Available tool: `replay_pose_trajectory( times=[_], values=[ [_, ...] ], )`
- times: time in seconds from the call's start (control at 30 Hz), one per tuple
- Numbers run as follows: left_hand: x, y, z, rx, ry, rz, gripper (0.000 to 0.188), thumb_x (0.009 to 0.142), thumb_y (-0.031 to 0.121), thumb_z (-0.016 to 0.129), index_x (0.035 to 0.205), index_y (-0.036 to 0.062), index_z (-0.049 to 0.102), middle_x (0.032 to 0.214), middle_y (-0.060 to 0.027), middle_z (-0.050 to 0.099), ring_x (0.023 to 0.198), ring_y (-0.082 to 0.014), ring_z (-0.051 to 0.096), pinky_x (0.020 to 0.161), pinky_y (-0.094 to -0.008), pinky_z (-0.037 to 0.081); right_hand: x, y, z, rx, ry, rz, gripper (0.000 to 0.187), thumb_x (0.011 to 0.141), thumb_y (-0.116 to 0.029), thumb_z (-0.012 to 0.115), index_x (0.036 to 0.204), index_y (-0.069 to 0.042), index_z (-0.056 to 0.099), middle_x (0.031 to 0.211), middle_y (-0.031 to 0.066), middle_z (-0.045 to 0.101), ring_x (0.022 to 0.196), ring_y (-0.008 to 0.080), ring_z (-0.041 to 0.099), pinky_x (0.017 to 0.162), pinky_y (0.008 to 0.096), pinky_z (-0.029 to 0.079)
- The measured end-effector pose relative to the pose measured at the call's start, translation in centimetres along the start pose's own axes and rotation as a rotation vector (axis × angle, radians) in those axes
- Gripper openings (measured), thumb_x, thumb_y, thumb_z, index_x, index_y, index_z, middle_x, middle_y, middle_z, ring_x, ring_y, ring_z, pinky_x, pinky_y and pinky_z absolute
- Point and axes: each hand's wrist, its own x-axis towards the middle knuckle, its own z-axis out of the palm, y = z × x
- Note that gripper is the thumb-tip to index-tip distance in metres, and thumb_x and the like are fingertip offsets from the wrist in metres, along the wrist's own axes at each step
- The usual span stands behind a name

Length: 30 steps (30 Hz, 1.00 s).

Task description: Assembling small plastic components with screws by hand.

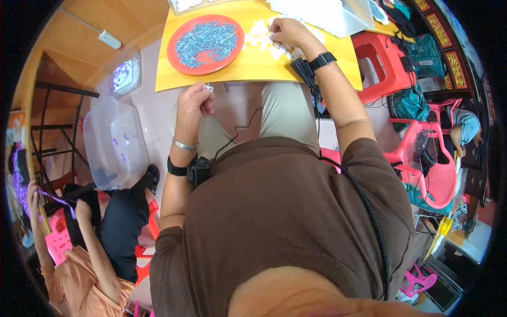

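My left hand (pixel 196 100) is just off the front edge of the yellow table (pixel 253 74), its thumb and fingers pinched on a small white looped piece (pixel 208 89). Over the table, my right hand (pixel 288 33) reaches down among scattered small white pieces (pixel 257 35), with its fingertips drawn together. Whatever lies between those fingertips is too small to make out. Left of the white pieces sits a round red plate (pixel 173 50), heaped with many small blue-grey metallic pieces (pixel 206 41). A thin pale stick (pixel 229 36) lies on the heap.
A clear bin (pixel 359 13) holding white items stands at the far right of the table. Beside it is a red stool (pixel 381 66). Down on the left are a clear plastic tub (pixel 113 142) and another person (pixel 87 264) handling purple ribbon. Pink chairs (pixel 422 158) stand right.
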Motion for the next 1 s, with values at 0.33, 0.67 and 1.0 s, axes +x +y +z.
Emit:
replay_pose_trajectory(
  times=[0.33, 0.67, 1.0],
  values=[
    [0.1, 0.1, -0.1, -0.046, 0.025, 0.016, 0.016, 0.082, 0.015, 0.049, 0.071, 0.0054, 0.054, 0.056, 0.0005, 0.05, 0.047, -0.0074, 0.047, 0.045, -0.0192, 0.033, -0.5, 0.7, -0.8, 0.496, 0.1, -0.006, 0.02, 0.074, -0.014, 0.067, 0.09, -0.003, 0.063, 0.075, 0.0066, 0.063, 0.071, 0.015, 0.061, 0.065, 0.0278, 0.048],
    [0.8, 1.1, 0.7, -0.021, 0.045, -0.031, 0.019, 0.084, 0.02, 0.049, 0.074, 0.0051, 0.054, 0.059, -0.0009, 0.051, 0.049, -0.0092, 0.047, 0.047, -0.0214, 0.034, -2.1, -2.8, -3.2, 1.06, -0.148, 0.041, 0.019, 0.081, -0.01, 0.064, 0.099, -0.003, 0.061, 0.083, -0.0009, 0.061, 0.07, 0.0051, 0.055, 0.068, 0.0195, 0.046],
    [2.5, 4.9, 4.2, -0.033, -0.134, 0.111, 0.02, 0.085, 0.021, 0.048, 0.073, 0.0065, 0.054, 0.059, 0.0004, 0.05, 0.052, -0.0074, 0.047, 0.049, -0.0199, 0.034, -5.1, -9.6, -5.7, 1.606, -0.356, -0.034, 0.019, 0.083, -0.011, 0.06, 0.101, -0.002, 0.059, 0.082, 0.0015, 0.059, 0.066, 0.0071, 0.055, 0.06, 0.0187, 0.045]
  ],
)
